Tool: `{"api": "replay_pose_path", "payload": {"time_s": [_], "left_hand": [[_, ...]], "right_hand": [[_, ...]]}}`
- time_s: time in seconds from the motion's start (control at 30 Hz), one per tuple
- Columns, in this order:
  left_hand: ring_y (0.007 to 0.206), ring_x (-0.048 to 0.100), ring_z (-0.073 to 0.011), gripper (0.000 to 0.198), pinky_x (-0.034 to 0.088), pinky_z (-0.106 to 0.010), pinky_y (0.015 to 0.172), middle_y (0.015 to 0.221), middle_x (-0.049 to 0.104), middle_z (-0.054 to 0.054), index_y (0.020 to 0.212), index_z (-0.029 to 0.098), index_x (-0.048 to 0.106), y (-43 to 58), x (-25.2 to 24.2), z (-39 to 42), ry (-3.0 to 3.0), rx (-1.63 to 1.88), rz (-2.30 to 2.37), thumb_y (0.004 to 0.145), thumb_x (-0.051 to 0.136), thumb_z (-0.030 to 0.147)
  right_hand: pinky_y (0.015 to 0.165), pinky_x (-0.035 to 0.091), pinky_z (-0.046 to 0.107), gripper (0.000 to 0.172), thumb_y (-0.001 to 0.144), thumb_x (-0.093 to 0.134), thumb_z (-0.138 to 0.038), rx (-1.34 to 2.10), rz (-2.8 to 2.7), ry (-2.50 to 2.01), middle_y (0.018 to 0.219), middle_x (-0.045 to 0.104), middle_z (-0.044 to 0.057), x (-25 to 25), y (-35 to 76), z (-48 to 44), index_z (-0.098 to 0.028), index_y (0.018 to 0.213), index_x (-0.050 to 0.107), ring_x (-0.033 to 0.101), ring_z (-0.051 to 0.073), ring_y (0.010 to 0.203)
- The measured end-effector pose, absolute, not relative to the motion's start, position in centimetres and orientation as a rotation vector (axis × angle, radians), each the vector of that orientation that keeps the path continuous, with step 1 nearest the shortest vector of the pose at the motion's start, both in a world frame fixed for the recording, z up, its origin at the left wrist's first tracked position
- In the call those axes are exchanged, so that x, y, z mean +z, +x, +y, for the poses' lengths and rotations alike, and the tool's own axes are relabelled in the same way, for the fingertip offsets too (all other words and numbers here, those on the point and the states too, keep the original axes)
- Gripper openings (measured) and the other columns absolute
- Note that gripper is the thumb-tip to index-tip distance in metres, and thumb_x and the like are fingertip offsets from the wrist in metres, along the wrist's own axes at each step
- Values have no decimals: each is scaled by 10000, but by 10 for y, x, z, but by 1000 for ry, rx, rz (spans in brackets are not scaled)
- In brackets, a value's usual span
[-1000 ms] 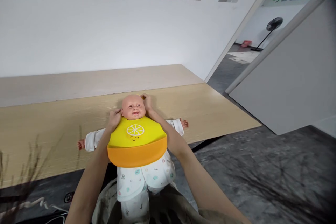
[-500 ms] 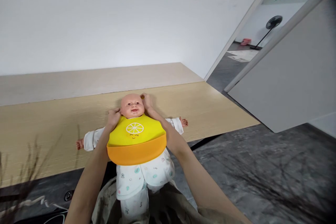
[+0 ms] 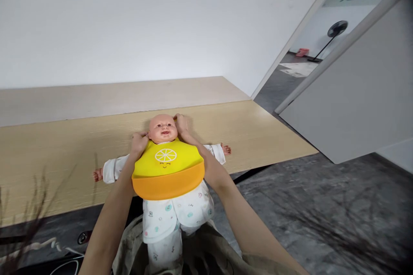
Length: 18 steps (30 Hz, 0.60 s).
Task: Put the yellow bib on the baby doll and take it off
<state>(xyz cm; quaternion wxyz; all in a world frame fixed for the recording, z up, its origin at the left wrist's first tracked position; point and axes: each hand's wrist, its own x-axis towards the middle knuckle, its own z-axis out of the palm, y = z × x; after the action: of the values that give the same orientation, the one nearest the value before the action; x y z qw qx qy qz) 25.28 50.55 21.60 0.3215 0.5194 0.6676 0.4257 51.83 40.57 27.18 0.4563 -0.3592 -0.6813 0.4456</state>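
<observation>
A baby doll (image 3: pixel 163 128) in white printed clothes lies on its back, its head toward the wall and its legs hanging over the table's near edge. Over its chest lies a yellow bib (image 3: pixel 185 153) with a lemon print and an orange pocket (image 3: pixel 169 184). My left hand (image 3: pixel 140 142) is closed beside the doll's neck on the left, where the bib's neck strap runs; its fingertips are partly hidden. On the other side of the head, my right hand (image 3: pixel 181 123) is closed, with a small bit of yellow strap at its fingertips.
The light wooden table (image 3: pixel 80 137) meets a paler raised strip (image 3: pixel 129 90) along a white wall (image 3: pixel 129 34). At right stand a grey door panel (image 3: pixel 348 86) and a doorway with a black fan (image 3: pixel 337 29) beyond. Cables (image 3: pixel 38 245) lie below the table at lower left.
Hardly anything differs: both hands stay at the sides of the doll's neck. The bib's pocket sits slightly higher in view, and the camera has shifted a little.
</observation>
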Motion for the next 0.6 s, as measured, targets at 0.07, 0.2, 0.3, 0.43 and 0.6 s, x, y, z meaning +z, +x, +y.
{"api": "replay_pose_path", "payload": {"time_s": [0.07,0.2,0.3,0.43,0.6], "left_hand": [[717,529,-212,209,355,-291,658,593,583,-9,614,171,683,254,218,504,1359,1116,1760,709,541,291],[711,528,-208,198,356,-288,652,593,576,-9,610,171,674,255,222,502,1348,1112,1773,711,548,285],[696,513,-199,191,343,-286,647,582,542,-3,577,177,642,256,224,501,1349,1102,1791,714,549,272],[685,488,-189,210,317,-286,643,550,483,9,537,191,587,255,224,502,1364,1094,1818,728,543,269],[699,511,-202,208,334,-290,648,575,554,-1,589,184,648,253,221,503,1389,1077,1816,729,540,294]], "right_hand": [[1370,306,500,622,1040,554,-323,1034,-1695,-855,1686,457,-71,271,523,386,-427,1645,446,281,302,1657],[1381,296,508,647,1063,541,-321,1028,-1696,-868,1689,447,-74,273,522,383,-427,1681,380,266,297,1662],[1405,253,491,652,1078,535,-318,1049,-1720,-844,1696,429,-91,275,522,386,-438,1692,352,265,296,1663],[1394,272,510,665,1088,540,-330,1024,-1719,-840,1701,419,-77,275,524,386,-450,1702,314,266,300,1662],[1374,310,522,636,1076,579,-345,1038,-1702,-866,1690,439,-67,272,525,386,-466,1669,385,322,326,1639]]}}
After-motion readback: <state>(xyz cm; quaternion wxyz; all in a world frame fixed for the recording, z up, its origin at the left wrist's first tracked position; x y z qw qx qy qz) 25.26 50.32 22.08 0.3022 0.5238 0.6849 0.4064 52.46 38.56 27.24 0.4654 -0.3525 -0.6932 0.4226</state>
